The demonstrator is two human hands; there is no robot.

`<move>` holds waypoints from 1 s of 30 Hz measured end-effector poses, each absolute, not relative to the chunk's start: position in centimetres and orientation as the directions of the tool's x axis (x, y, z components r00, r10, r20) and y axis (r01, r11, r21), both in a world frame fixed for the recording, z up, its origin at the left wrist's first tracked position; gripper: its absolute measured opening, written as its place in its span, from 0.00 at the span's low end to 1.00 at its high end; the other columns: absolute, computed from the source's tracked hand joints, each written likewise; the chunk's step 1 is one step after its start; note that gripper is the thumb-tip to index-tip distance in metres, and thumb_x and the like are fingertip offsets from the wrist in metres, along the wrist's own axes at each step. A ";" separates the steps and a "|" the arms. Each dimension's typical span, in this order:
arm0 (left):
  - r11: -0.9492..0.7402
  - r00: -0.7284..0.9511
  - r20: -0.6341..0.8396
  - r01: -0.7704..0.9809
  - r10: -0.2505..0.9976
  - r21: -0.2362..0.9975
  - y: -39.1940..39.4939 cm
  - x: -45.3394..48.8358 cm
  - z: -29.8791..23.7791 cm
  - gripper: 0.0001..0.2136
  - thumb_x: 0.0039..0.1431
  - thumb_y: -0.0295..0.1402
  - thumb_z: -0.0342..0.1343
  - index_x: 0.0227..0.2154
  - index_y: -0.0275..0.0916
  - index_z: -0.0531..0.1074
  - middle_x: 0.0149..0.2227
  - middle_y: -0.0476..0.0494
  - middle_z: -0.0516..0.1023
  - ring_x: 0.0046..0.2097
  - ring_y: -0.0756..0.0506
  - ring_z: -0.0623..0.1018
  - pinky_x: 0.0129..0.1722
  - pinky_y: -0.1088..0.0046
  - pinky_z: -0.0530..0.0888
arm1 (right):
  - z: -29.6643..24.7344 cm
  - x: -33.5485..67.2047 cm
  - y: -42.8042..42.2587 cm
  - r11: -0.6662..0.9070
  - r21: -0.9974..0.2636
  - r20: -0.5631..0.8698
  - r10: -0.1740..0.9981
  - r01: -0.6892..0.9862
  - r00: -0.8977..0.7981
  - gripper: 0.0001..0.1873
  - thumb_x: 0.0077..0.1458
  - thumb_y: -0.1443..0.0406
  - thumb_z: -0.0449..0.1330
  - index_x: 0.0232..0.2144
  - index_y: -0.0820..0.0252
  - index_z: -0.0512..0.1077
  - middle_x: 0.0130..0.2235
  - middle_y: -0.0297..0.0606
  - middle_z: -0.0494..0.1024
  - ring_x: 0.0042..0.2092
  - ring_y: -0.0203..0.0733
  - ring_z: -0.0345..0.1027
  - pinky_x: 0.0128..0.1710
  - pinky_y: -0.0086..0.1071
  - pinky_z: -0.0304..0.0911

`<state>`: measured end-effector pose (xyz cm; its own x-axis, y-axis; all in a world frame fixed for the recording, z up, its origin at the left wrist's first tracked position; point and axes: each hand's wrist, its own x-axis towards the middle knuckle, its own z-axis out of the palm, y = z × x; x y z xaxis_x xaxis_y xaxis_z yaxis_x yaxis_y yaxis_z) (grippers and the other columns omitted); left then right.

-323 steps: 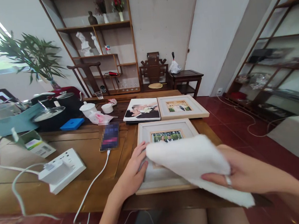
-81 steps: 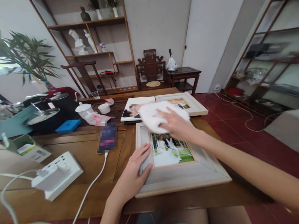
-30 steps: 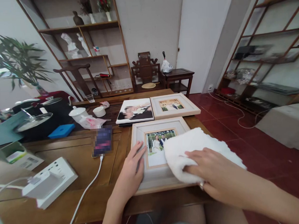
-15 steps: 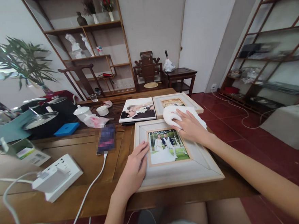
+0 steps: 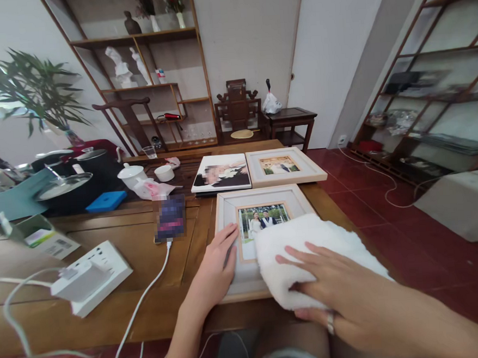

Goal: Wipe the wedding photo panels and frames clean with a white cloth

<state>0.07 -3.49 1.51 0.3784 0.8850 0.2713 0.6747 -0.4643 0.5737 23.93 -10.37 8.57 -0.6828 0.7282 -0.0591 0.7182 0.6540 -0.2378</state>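
Note:
A pale wooden picture frame point(image 5: 226, 201) lies face up near the table's front edge, with a photo of a couple outdoors point(image 5: 262, 218) in its middle. My left hand point(image 5: 218, 259) rests flat on the frame's left side, fingers stretched out beside the photo. Over the frame's lower right part, my right hand point(image 5: 332, 284) grips a folded white cloth point(image 5: 308, 234), fingers spread over its top and the thumb underneath. The cloth hides the photo's lower right part and that corner of the frame.
Behind lie a second framed photo point(image 5: 320, 172) and a white-edged photo panel point(image 5: 198, 176). To the left are a phone point(image 5: 170, 219) on a white cable, a power strip point(image 5: 116, 269), a blue box point(image 5: 106, 201), a lidded white bowl point(image 5: 131, 174) and a dark pan point(image 5: 46, 200).
My right hand has brought the white cloth from the frame's far right edge back towards me, onto its near right part. My left hand stays on the frame's left side.

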 end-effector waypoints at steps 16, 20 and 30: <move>-0.491 0.386 0.305 0.644 0.871 0.587 -3.5 -0.2 1.7 0.18 0.62 0.28 0.43 0.53 0.35 0.68 0.59 0.37 0.67 0.61 0.42 0.65 0.60 0.58 0.62 | 4.7 25.4 4.7 0.495 0.092 0.278 0.821 0.864 -0.500 0.22 0.64 0.59 0.43 0.51 0.60 0.70 0.62 0.44 0.59 0.63 0.58 0.45 0.58 0.59 0.45; -0.501 0.384 0.323 0.636 0.865 0.587 -3.4 -0.1 1.6 0.18 0.62 0.27 0.43 0.53 0.37 0.68 0.58 0.38 0.67 0.60 0.43 0.66 0.60 0.59 0.63 | 4.6 24.5 1.9 0.562 0.052 0.203 0.803 0.825 -0.560 0.21 0.63 0.59 0.45 0.45 0.59 0.75 0.62 0.42 0.59 0.64 0.57 0.45 0.59 0.57 0.44; -0.479 0.379 0.295 0.646 0.877 0.594 -3.5 0.0 1.7 0.19 0.62 0.28 0.43 0.54 0.36 0.67 0.59 0.38 0.66 0.61 0.42 0.65 0.60 0.57 0.62 | 7.6 23.0 -10.7 0.652 -0.268 -0.086 0.717 0.710 -0.691 0.17 0.61 0.56 0.49 0.48 0.51 0.72 0.62 0.36 0.59 0.63 0.57 0.47 0.59 0.58 0.47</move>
